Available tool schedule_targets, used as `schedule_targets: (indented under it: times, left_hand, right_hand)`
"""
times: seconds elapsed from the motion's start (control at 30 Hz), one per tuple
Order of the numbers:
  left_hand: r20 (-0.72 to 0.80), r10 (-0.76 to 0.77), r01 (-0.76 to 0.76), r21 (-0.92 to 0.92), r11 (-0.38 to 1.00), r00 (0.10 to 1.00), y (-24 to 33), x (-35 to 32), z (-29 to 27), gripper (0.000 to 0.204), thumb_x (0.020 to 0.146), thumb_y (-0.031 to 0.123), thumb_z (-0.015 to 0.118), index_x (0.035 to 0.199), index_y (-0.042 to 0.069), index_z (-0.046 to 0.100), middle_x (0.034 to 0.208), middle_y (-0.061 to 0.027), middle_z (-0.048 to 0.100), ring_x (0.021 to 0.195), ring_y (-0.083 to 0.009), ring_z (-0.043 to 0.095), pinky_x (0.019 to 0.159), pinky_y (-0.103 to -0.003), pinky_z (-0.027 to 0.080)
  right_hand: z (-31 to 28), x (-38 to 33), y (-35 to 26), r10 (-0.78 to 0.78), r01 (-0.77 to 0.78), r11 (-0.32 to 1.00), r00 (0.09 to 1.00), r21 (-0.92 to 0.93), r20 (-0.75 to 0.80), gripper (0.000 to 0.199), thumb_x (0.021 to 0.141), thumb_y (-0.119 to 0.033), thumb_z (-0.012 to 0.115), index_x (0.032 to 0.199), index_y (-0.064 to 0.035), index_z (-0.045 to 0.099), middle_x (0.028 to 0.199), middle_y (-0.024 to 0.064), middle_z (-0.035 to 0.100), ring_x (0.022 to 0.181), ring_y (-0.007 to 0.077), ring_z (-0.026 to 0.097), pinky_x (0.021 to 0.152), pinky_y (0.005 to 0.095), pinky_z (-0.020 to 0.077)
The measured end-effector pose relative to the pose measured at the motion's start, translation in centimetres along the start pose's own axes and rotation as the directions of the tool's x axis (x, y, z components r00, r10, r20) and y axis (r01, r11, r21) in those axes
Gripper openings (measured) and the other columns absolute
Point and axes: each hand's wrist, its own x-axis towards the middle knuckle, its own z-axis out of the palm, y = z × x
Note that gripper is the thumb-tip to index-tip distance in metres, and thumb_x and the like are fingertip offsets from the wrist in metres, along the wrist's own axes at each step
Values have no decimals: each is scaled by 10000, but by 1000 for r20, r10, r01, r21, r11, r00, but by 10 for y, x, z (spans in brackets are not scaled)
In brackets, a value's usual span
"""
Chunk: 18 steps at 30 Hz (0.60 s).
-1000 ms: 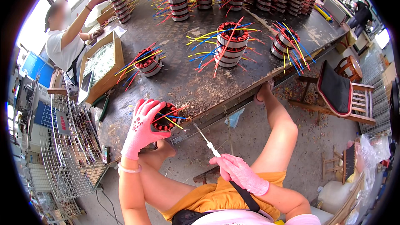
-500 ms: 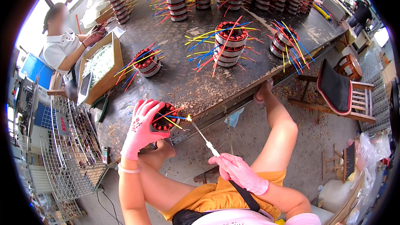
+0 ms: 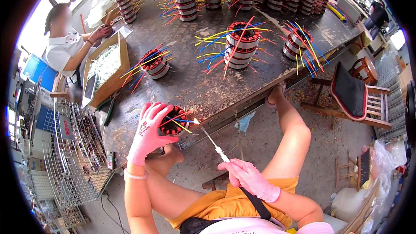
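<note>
My left hand [image 3: 150, 132], in a pink glove, is closed around the side of a motor stator [image 3: 165, 128] at the table's near edge. Its dark bore faces up, ringed by red windings, and red, blue and yellow wires stick out to the right. My right hand [image 3: 249, 178], also gloved in pink, grips a slim torch [image 3: 221, 152] above my lap. The torch has a thin metal tube and a white collar. A small orange flame [image 3: 196, 121] burns at its tip, touching or very near the blue wire's end; exact contact is hard to tell.
Across the dark worn table [image 3: 182, 71] stand a single stator [image 3: 155, 66], two short stacks [image 3: 241, 45] and tall stacks behind. Left are a box [image 3: 105, 63] of pale pieces, cutters [image 3: 109, 112], a wire rack [image 3: 73, 160] and a seated co-worker [image 3: 65, 47]. A chair [image 3: 349, 91] stands right.
Both hands stay almost in place. The flame has turned more orange and lies at the blue wire's end. The co-worker's hands have shifted slightly; the whole view has moved a little.
</note>
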Motion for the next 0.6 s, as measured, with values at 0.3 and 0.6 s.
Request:
schedule_targets:
  times: [0.3, 0.6]
  left_hand:
    - [-4, -6, 6, 4, 1000, 1000, 2, 0, 0, 853, 571, 254, 868, 1347, 89, 556, 1366, -163, 524, 1343, -386, 412, 1199, -521, 233]
    - [-13, 4, -4, -6, 1000, 1000, 0, 0, 1, 868, 558, 241, 874, 1351, 95, 554, 1359, -161, 531, 1340, -388, 422, 1196, -525, 237]
  right_hand:
    - [-2, -3, -1, 17, -17, 1000, 1000, 12, -6, 353, 1059, -256, 465, 1180, 46, 600, 603, -29, 455, 549, 46, 379, 531, 203, 299]
    - [1, -3, -6, 11, -11, 1000, 1000, 11, -5, 377, 1062, -271, 451, 1191, 51, 599, 607, -24, 453, 561, 55, 391, 548, 208, 311]
